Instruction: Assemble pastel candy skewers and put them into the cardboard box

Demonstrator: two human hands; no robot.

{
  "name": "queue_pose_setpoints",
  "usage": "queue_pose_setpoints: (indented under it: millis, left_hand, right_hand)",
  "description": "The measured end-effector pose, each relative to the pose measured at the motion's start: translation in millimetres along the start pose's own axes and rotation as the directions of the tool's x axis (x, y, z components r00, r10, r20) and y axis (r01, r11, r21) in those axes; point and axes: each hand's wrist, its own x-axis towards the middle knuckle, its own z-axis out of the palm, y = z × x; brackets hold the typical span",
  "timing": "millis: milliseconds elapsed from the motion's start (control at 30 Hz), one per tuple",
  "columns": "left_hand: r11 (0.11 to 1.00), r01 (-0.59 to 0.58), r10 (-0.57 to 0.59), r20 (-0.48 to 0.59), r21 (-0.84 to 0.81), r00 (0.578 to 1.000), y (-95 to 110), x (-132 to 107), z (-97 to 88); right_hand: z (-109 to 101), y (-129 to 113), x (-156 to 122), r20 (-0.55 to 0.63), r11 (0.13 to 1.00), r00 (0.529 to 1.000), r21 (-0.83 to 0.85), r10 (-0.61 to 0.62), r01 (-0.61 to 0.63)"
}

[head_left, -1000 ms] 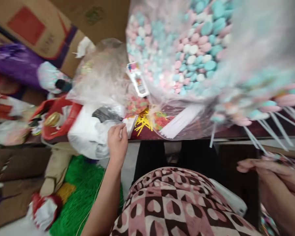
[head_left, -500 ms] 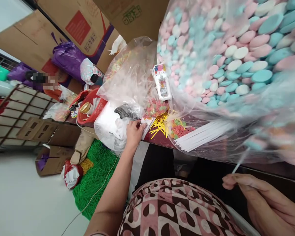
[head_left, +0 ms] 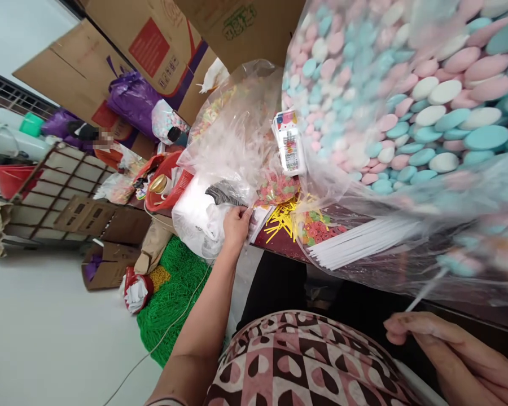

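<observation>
White and slim, the stick (head_left: 427, 290) is pinched between the thumb and fingertips of your right hand (head_left: 461, 349), slanting up and away to a blurred pink-and-blue head (head_left: 461, 263) near the big clear bag of pastel sweets (head_left: 427, 135). Your left hand (head_left: 236, 226) is at the table, its bent fingers at the edge of a white stack (head_left: 259, 220), just beside the white plastic bag (head_left: 186, 211); I cannot tell whether they grip any of it or only rest there. To the right of that stack you have yellow strips (head_left: 283, 219), then red and green sweets (head_left: 317, 226) under clear plastic, then a bundle of white sticks (head_left: 359, 242) lying near the front edge of the dark red table (head_left: 271, 241). Beyond the strips, printed cards (head_left: 288, 146) lie against the big clear bag.
</observation>
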Motion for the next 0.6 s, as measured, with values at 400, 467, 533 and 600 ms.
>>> queue_pose_setpoints:
  millis: [400,467,533,600]
  left_hand:
    - [0.915,-0.323,0.283,-0.186,-0.240,0.941,25.9,-47.7,-37.4]
    - [0.816,-0.507,0.465,-0.206,-0.279,0.861,42.0,-69.2,-44.2]
    - [0.725,-0.626,0.603,-0.176,-0.287,0.778,57.3,-89.7,-44.8]
    - [0.627,-0.726,0.722,-0.137,-0.283,0.678,69.2,-106.2,-38.9]
  right_hand:
    - [16.9,-30.2,-24.1,0.194,0.995,0.980,0.087,0.037,-0.055]
    - [31.1,-43.1,-13.1,0.294,0.978,0.951,0.152,0.095,-0.145]
    - [47.3,-52.5,0.9,0.335,0.945,0.936,0.261,0.102,-0.197]
    - [60.7,-57.5,14.6,0.419,0.902,0.904,0.353,0.085,-0.248]
